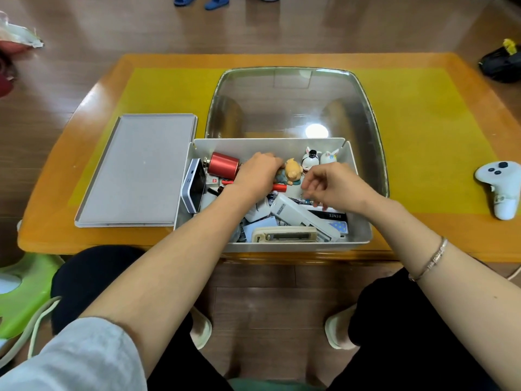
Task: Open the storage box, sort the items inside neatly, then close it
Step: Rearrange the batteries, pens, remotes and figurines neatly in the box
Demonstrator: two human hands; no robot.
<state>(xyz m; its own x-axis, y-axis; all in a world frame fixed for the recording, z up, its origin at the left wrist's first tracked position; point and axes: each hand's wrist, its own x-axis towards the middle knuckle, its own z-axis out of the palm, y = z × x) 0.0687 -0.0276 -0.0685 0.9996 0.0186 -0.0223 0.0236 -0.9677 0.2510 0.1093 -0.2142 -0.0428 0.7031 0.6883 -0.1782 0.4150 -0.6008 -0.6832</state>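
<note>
On the yellow-topped wooden table [423, 108] sits the open white plastic storage box [361, 232], its flat grey lid [135, 170] laid just beside it on the left, out of the way for sorting. Left hand [255, 176] curls around a small tan pig figurine [293, 172], probably to stand it by the two white figurines [320, 158] in the far corner. Right hand [335, 186] hovers, fingers loosely curled and apparently empty, above a white remote control [298, 214].

orange wooden bench [93, 91] with yellow mat [423, 142] | white game controller [500, 187] at right edge | green plastic stool [25, 289] on floor, left | blue slippers [201, 0] beyond | black bag [500, 66] far right
</note>
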